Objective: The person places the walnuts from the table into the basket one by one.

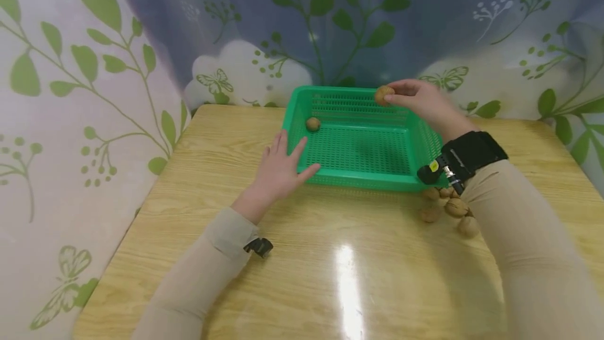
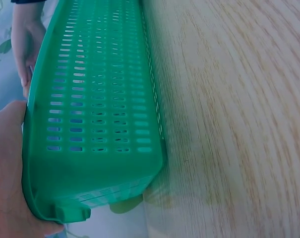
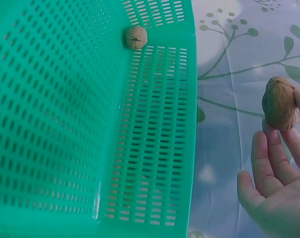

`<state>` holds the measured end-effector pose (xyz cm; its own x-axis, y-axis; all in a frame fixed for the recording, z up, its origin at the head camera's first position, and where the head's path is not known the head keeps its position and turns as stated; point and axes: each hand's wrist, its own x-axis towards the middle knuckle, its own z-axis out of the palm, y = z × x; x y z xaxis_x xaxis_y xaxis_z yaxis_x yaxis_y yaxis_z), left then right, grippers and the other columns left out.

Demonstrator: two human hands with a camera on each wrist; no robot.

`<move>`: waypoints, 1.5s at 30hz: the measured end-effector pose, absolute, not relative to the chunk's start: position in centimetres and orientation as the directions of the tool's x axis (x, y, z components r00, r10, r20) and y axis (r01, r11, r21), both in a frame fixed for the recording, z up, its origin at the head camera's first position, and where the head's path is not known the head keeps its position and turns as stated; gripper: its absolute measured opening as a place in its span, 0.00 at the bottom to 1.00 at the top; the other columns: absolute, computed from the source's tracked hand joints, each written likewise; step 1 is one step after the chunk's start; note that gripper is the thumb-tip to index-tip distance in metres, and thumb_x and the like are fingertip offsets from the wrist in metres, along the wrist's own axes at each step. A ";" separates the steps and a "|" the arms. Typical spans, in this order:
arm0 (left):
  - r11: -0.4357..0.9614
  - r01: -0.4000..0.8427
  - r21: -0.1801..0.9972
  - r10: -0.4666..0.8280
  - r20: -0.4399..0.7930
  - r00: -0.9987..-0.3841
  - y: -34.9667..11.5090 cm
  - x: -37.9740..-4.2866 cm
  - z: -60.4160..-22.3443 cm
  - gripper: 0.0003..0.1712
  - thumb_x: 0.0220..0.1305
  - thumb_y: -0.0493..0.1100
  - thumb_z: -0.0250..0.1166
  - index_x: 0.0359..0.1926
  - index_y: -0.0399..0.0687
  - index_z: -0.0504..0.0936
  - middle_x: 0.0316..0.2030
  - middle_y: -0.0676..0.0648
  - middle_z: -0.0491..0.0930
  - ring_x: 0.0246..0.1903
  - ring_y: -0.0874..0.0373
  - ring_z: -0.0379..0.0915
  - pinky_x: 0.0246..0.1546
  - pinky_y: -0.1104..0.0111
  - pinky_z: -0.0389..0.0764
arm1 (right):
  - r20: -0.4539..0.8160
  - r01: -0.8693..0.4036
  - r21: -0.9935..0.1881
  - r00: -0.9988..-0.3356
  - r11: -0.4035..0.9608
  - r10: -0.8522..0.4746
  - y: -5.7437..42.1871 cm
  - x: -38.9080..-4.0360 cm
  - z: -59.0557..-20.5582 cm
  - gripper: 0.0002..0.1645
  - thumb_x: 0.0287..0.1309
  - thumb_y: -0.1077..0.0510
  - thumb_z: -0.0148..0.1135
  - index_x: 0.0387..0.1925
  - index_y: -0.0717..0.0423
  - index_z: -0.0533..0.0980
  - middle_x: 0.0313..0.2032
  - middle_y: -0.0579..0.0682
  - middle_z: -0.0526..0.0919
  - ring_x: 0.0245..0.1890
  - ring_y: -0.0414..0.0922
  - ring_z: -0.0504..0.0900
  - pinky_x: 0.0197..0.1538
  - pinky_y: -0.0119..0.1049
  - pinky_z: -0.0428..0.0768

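Between its thumb and fingertips my right hand (image 1: 421, 99) pinches a walnut (image 1: 384, 95), held above the far rim of the green plastic basket (image 1: 358, 180). The right wrist view shows the same walnut (image 3: 280, 103) up close, apart from the basket wall. One other walnut (image 1: 313, 124) lies inside, at the basket's far left corner. My left hand (image 1: 279, 167) rests at the near left corner of the basket with its fingers spread. In the left wrist view, that hand (image 2: 8, 168) lies along the basket's rim.
Several walnuts (image 1: 456, 207) lie on the wooden table (image 1: 302, 256) at the basket's near right corner, partly hidden by my right forearm. A patterned curtain (image 1: 330, 25) hangs directly behind the basket, and another patterned surface borders the table's left edge.
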<state>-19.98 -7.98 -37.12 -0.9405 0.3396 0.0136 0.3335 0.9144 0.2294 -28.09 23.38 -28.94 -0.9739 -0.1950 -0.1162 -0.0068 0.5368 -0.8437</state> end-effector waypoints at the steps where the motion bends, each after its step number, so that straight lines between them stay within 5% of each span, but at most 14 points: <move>1: 0.914 0.336 0.227 0.341 0.017 -0.940 -8.0 -20.0 -37.2 0.46 0.62 0.74 0.37 0.74 0.56 0.45 0.70 0.32 0.33 0.70 0.42 0.26 0.65 0.46 0.42 | -0.115 -0.007 -0.845 -0.974 0.535 -0.195 23.2 -28.4 -28.9 0.41 0.52 0.36 0.62 0.64 0.50 0.66 0.62 0.54 0.67 0.64 0.51 0.61 0.64 0.52 0.56; 20: 0.917 0.331 0.221 0.329 0.048 -0.943 -8.0 -20.1 -37.8 0.46 0.62 0.74 0.38 0.73 0.57 0.48 0.71 0.33 0.36 0.70 0.42 0.28 0.64 0.45 0.45 | -0.196 0.000 -0.813 -0.941 0.582 -0.275 18.4 -34.2 -33.7 0.35 0.60 0.49 0.61 0.64 0.61 0.64 0.61 0.61 0.67 0.62 0.55 0.63 0.62 0.49 0.62; 39: 0.917 0.334 0.219 0.332 0.047 -0.942 -7.8 -19.9 -37.7 0.46 0.62 0.75 0.38 0.73 0.56 0.48 0.70 0.32 0.36 0.70 0.42 0.29 0.64 0.45 0.45 | -0.249 -0.131 -0.624 -0.902 0.770 -0.354 13.6 -36.2 -37.6 0.31 0.60 0.50 0.61 0.58 0.66 0.69 0.58 0.63 0.69 0.58 0.57 0.67 0.56 0.49 0.68; 45: 0.918 0.337 0.208 0.334 0.052 -0.941 -8.0 -20.2 -37.8 0.46 0.62 0.75 0.37 0.73 0.56 0.48 0.70 0.33 0.36 0.70 0.42 0.29 0.64 0.45 0.46 | -0.214 -0.127 -0.673 -0.910 0.729 -0.355 13.4 -36.4 -37.2 0.29 0.65 0.54 0.55 0.62 0.65 0.65 0.61 0.63 0.67 0.60 0.57 0.65 0.58 0.48 0.67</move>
